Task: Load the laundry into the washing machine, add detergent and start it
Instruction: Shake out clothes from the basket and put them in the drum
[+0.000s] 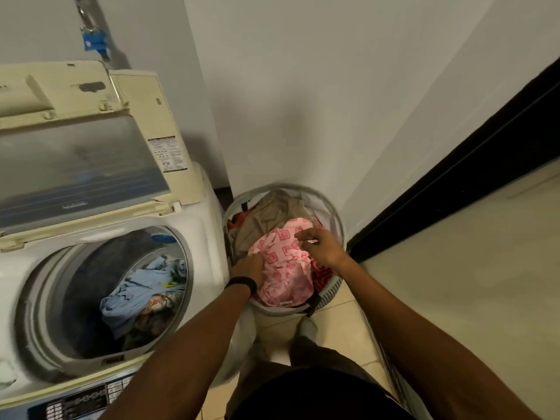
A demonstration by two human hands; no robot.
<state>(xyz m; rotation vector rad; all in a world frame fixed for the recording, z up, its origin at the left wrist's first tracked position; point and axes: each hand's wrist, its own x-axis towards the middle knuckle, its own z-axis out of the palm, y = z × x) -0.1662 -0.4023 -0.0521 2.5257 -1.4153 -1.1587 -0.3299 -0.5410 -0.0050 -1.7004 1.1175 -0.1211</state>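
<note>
A round laundry basket (339, 219) stands on the floor right of the top-loading washing machine (209, 237). On top of its pile lies a pink patterned cloth (285, 262), with a beige garment (269, 216) behind it. My left hand (248, 266) digs under the pink cloth's left edge, its fingers hidden in the fabric. My right hand (319, 247) rests on the cloth's right side with fingers loosely spread. The machine's lid (78, 159) stands raised. Inside the drum (91, 298) lie a light blue garment (136, 295) and other clothes.
The control panel (75, 398) runs along the machine's near edge. White walls form a corner behind the basket. A dark door frame (454, 177) runs along the right. My legs and a foot (307, 328) stand on the tiled floor just before the basket.
</note>
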